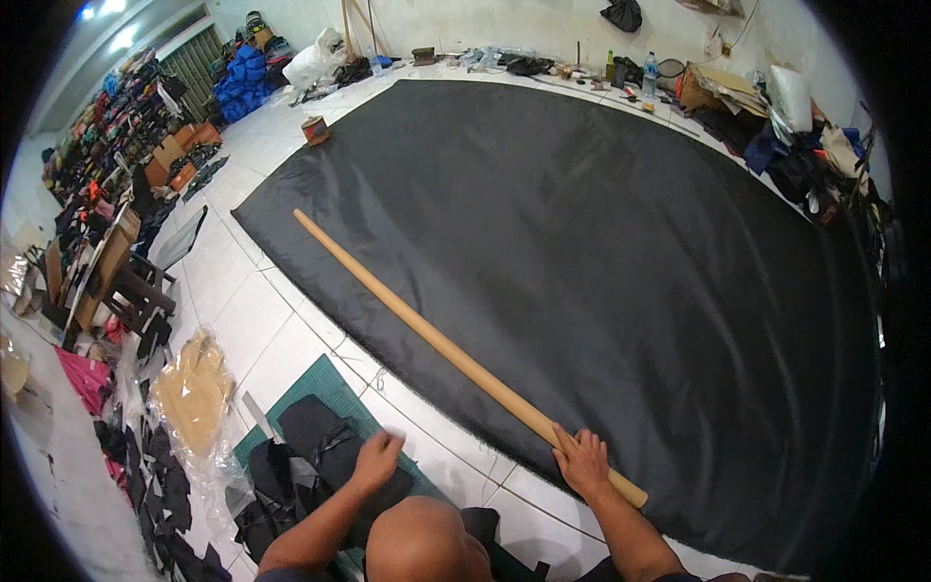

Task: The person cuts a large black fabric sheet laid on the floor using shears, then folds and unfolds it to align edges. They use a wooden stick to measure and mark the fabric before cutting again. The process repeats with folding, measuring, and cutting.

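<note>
A large sheet of black fabric (582, 223) covers the floor before me. Across its near left part lies a long tan cardboard tube (427, 330), slanting from far left to near right. Close to the tube's near end, my right hand (584, 464) is laid over it, thumb on the left side and fingers across the top. My left hand (376, 461) hovers with curled fingers, slightly blurred, and nothing shows in it. It is nearest to a heap of black fabric pieces (315, 427), which lies on a green cutting mat (330, 383).
A metal ruler or blade (258, 415) sits by the mat. Left of it are a plastic-wrapped tan bundle (197, 388) and black scraps (160, 485). A small tin (315, 130) stands at the fabric's far left corner. Bottles (649, 76) and clutter line the far wall.
</note>
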Demonstrator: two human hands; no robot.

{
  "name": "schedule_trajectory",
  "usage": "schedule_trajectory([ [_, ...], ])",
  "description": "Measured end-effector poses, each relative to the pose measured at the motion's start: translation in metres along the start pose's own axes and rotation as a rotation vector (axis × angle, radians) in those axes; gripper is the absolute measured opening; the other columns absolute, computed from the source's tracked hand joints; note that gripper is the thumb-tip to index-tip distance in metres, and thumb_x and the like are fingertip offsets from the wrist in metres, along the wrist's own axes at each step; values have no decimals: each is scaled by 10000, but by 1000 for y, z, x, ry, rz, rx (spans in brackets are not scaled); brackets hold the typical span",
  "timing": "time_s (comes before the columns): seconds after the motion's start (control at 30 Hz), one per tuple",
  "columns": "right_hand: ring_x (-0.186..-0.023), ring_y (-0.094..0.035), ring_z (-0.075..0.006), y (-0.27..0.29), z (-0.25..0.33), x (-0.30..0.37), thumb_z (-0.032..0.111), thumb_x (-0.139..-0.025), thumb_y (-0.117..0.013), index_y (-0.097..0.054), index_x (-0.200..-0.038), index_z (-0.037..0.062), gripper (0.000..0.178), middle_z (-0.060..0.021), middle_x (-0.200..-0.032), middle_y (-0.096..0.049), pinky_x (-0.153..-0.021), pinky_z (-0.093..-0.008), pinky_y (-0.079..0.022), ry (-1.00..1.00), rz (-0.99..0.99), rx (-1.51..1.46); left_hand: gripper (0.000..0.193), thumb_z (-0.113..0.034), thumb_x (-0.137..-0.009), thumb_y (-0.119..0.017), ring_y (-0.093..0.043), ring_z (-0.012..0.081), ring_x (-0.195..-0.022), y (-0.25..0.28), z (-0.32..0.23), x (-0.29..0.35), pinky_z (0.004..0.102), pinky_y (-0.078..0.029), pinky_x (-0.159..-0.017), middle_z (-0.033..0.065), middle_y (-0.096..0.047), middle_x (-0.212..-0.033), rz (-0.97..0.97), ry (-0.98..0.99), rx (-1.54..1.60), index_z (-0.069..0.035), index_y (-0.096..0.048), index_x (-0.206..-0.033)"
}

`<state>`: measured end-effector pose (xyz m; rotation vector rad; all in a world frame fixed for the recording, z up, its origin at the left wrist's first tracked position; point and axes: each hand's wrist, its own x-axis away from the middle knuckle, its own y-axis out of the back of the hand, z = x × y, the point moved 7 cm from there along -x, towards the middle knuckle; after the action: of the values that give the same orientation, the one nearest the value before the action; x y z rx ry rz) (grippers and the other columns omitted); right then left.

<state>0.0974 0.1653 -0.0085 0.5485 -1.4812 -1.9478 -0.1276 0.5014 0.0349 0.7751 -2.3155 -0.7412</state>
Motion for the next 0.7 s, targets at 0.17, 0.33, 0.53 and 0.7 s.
schedule_trajectory([
  [0.17, -944, -522, -285, -3, -17, 10, 401, -923, -610, -481, -1437, 319, 537, -99, -1022, -530, -823, -455, -426, -27, -49, 18, 662, -362, -898, -621, -359, 482, -1346, -60, -76, -123, 518, -274, -1135, 335, -392, -1437, -404, -431, -388, 57, -445, -1380],
  [0.33, -945, -521, -292, 2, -45, 31, 382, -903, -644, -484, -1441, 304, 567, -109, -1013, -528, -827, -451, -425, -118, -41, 56, 847, -528, -919, -533, -145, 451, -1474, -131, -67, -162, 568, -102, -1186, 318, -208, -1559, -293, -338, -538, 45, -291, -1495],
  [0.53, -967, -518, -306, 12, -79, 45, 357, -889, -671, -485, -1446, 261, 595, -124, -1029, -525, -832, -453, -415, -232, -108, 75, 847, -566, -947, -459, -138, 438, -1481, -139, -75, -156, 542, -83, -1198, 310, -172, -1575, -304, -341, -536, 27, -259, -1517],
  [0.7, -983, -511, -313, 13, -96, 41, 356, -914, -639, -461, -1468, 243, 593, -146, -1053, -505, -859, -453, -414, -373, -80, 48, 827, -551, -945, -471, -158, 442, -1474, -133, -82, -148, 546, -94, -1196, 306, -183, -1573, -284, -323, -546, 15, -278, -1516],
])
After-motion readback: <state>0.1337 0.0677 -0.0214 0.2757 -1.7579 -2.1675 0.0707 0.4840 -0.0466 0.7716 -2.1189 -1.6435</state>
